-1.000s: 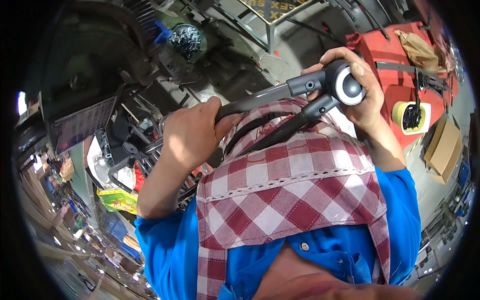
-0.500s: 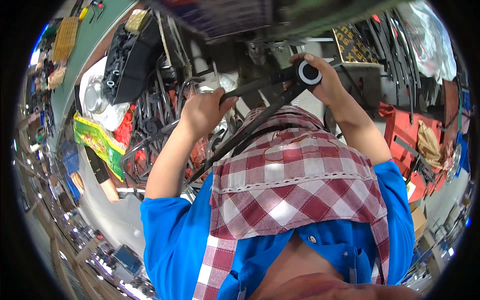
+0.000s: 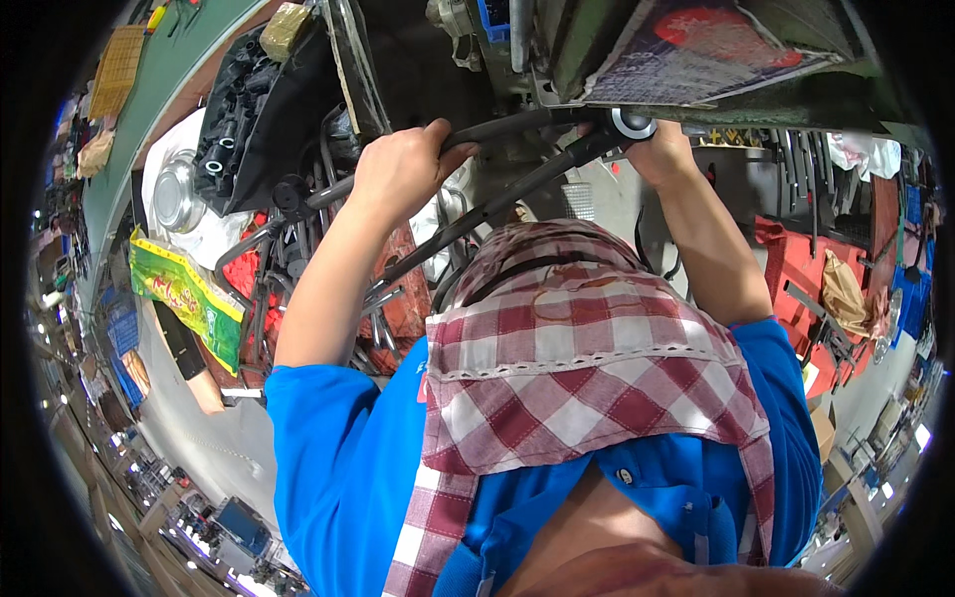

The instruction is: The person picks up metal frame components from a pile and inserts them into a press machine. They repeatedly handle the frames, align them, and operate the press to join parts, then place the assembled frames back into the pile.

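Note:
My left hand is closed round the upper of two black metal tubes, which meet in a narrow V. At their meeting point on the right is a round joint with a white ring. My right hand grips the tubes at this joint; its fingers are partly hidden behind it. The joint sits close below the edge of a green machine; I cannot tell whether they touch. The lower tube slants down left past my apron. The upper tube continues left of my left hand to a round black fitting.
Bent black tubes lie piled at left, beside a black tray of small parts, a shiny metal bowl and a yellow-green bag. At right are a red container, brown paper and long black tubes.
The tubes have moved upward, with the joint now near the machine's edge. My left hand has moved slightly up and left, and my right hand lower and right. The machine shows differently as the view shifted.

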Demonstrator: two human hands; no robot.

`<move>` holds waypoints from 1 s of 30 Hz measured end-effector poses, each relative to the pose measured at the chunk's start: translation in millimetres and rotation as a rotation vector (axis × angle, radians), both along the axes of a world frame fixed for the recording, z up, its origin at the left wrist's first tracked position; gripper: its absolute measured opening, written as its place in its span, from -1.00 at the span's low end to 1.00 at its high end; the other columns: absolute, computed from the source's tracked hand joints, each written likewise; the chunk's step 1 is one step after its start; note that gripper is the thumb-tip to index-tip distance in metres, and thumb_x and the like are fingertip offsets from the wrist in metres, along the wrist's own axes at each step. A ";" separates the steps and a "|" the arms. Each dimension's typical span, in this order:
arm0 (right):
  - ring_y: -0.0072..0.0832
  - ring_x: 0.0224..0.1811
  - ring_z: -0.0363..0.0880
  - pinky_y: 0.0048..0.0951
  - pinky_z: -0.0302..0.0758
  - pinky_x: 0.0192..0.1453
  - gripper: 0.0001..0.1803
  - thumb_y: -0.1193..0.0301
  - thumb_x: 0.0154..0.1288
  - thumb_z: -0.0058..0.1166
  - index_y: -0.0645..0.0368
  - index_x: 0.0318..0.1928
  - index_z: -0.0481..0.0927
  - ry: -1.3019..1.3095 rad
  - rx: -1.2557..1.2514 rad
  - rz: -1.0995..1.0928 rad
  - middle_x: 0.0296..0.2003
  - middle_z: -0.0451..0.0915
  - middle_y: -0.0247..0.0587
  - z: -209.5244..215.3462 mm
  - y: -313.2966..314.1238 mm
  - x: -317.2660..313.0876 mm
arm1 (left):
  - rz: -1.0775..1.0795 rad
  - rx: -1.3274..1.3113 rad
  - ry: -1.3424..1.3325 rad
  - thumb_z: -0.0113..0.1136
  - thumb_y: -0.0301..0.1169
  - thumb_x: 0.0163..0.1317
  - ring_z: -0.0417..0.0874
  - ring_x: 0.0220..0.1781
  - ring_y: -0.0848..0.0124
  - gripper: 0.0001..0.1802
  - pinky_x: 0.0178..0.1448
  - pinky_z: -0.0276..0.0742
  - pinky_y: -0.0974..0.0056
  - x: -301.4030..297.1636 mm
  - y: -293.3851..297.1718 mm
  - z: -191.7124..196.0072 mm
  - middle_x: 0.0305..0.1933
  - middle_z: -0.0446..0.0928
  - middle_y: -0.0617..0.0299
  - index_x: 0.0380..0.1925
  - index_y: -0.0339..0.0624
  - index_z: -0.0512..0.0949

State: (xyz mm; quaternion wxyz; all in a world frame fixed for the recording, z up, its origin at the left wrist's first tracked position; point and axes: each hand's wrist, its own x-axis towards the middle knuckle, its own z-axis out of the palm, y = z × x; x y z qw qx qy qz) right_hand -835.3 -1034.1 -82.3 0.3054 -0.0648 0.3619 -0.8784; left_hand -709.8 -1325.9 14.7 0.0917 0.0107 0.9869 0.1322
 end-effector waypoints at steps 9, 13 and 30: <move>0.01 -0.16 0.61 0.06 0.60 -0.05 -0.44 0.04 0.43 -0.22 0.36 0.05 0.40 0.029 0.157 -0.206 -0.11 0.56 0.10 21.6 4.0 15.5 | -0.082 -0.042 0.101 0.11 0.11 0.24 0.62 -0.42 -0.04 -0.49 -0.36 0.53 -0.01 -17.5 11.9 -13.3 -0.55 0.56 -0.02 -0.33 -0.19 0.53; -0.05 -0.18 0.62 0.00 0.62 -0.10 -0.47 0.06 0.42 -0.19 0.33 0.03 0.43 0.079 0.178 -0.235 -0.12 0.58 0.06 14.1 3.5 19.8 | -0.122 -0.057 0.184 0.11 0.09 0.25 0.63 -0.39 -0.05 -0.50 -0.33 0.53 0.00 -16.9 9.0 -16.5 -0.52 0.57 -0.01 -0.29 -0.19 0.53; 0.01 -0.21 0.62 0.04 0.61 -0.09 -0.48 0.09 0.36 -0.15 0.34 0.01 0.45 0.008 0.151 -0.373 -0.15 0.59 0.07 -22.5 32.7 7.9 | -0.138 -0.089 0.263 0.15 -0.02 0.25 0.61 -0.36 -0.10 -0.59 -0.31 0.49 -0.04 -20.0 33.2 -19.3 -0.43 0.58 -0.04 -0.34 -0.18 0.48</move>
